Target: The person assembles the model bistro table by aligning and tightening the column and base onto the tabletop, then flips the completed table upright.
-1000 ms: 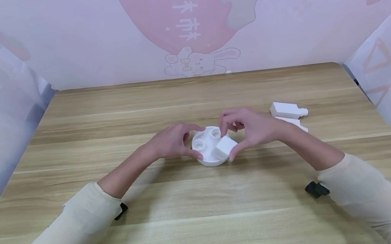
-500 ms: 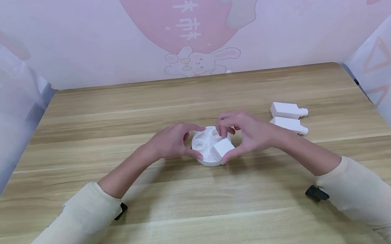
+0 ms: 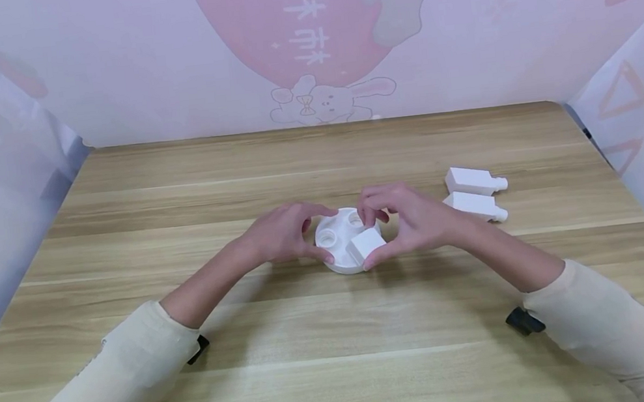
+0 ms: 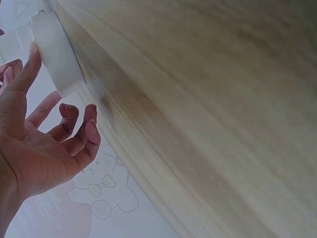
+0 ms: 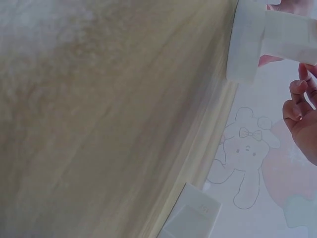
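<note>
"So, what's the setting?"
"Wood-grain table [image 3: 336, 337], pale printed backdrop [image 3: 136, 63] behind it."
"And the hands?"
"Left hand [image 3: 285, 234] grips the round white base [image 3: 342, 252] by its rim; right hand [image 3: 411, 219] pinches the white block [image 3: 367, 243] standing on it, between them."

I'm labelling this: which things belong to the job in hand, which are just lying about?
Job: white round base, in left hand; white rectangular block, in right hand; probably two pegged blocks lying aside.
Merely there: wooden tabletop, rabbit-print backdrop.
</note>
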